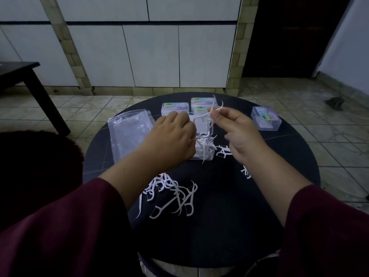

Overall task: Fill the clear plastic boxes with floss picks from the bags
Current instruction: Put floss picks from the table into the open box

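Observation:
An open clear plastic box [204,136] sits at the middle of the round black table [219,226], partly filled with white floss picks. My left hand [173,140] hovers at the box's left side with fingers curled round a few picks. My right hand [235,128] is raised just right of the box and pinches several floss picks [216,108] by their handles. A loose pile of floss picks [171,194] lies near the front of the table. Smaller groups of floss picks [224,151] lie right of the box. An empty clear bag [129,132] lies at the left.
Three closed labelled boxes [196,105] stand behind the open one, and another closed box [266,117] sits at the table's right edge. A dark side table [24,76] stands on the tiled floor at far left. A dark cushion fills the lower left.

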